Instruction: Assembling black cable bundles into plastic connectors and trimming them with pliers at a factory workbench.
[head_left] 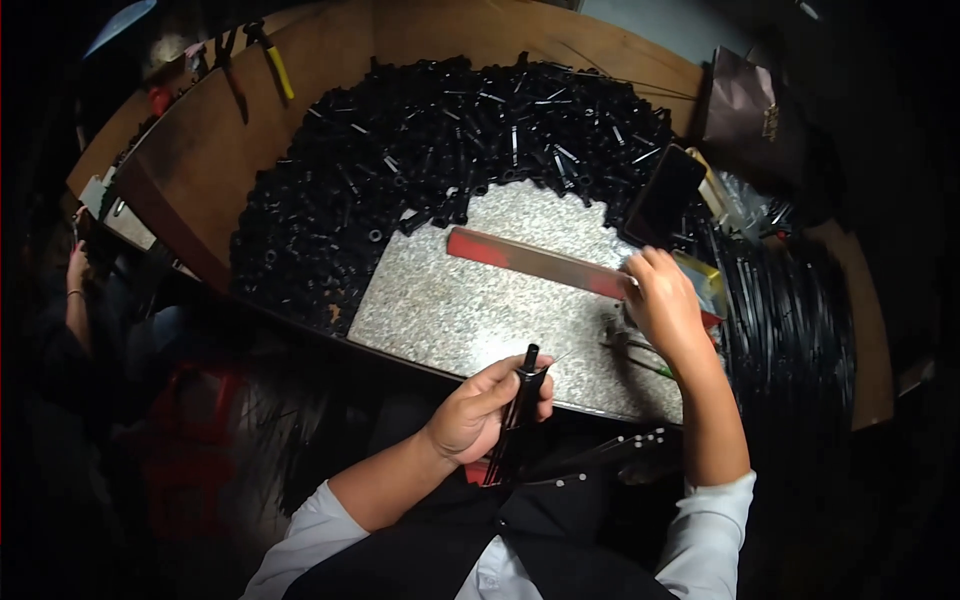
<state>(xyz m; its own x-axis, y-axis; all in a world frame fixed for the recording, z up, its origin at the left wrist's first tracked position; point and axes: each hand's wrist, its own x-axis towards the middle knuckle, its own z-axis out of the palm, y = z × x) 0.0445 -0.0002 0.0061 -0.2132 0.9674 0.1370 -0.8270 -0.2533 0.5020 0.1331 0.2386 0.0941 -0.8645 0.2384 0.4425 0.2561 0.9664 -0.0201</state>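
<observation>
The left forearm (390, 480) slants up from the lower left of the frame to the left hand (472, 415) just below center, its wrist (436, 452) nearly in line, the thumb (497, 392) laid across the front and the fingers (545, 403) curled round to meet it in a closed grip. The right forearm (715, 420) climbs more steeply from the lower right, leaning slightly left toward its top, and ends in the right hand (664, 300) right of center — back of the hand turned up, knuckles bent, fingertips bunched toward the left; its thumb is hard to make out.
</observation>
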